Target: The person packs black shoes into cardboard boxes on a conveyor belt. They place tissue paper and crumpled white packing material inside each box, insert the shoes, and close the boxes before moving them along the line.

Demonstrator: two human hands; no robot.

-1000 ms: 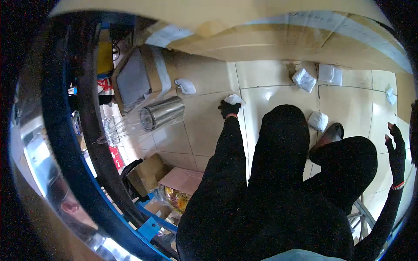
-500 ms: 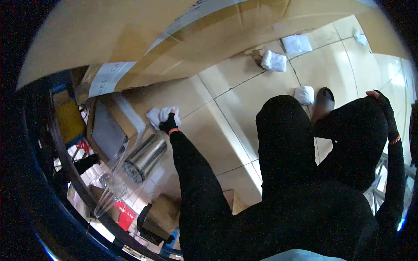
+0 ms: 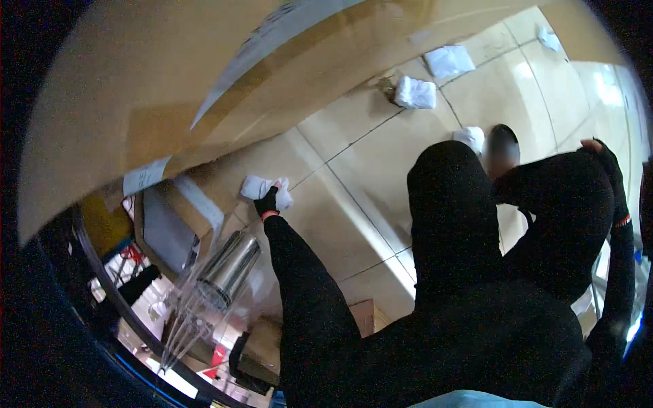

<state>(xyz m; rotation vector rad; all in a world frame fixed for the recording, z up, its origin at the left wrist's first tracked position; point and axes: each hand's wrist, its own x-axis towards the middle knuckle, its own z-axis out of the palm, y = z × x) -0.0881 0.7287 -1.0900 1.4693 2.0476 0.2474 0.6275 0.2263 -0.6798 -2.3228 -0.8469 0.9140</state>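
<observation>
Shows black on the left grip (image 3: 267, 202) and right grip (image 3: 605, 160), with a red band (image 3: 270, 214) near the former. Turns white on the bundle (image 3: 284, 197) left of centre and the flat packet (image 3: 450, 62) at upper right. Spreads beige over the floor tiles (image 3: 367, 160), crossed by dark grid lines. Runs brown, striped with pale tape (image 3: 252, 64), along the carton (image 3: 136, 75) at upper left. Gleams silver on the cylinder (image 3: 232, 265) at lower left.

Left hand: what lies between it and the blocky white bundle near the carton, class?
The head view shows white bundle at the left hand, then beige tiled floor.
</observation>
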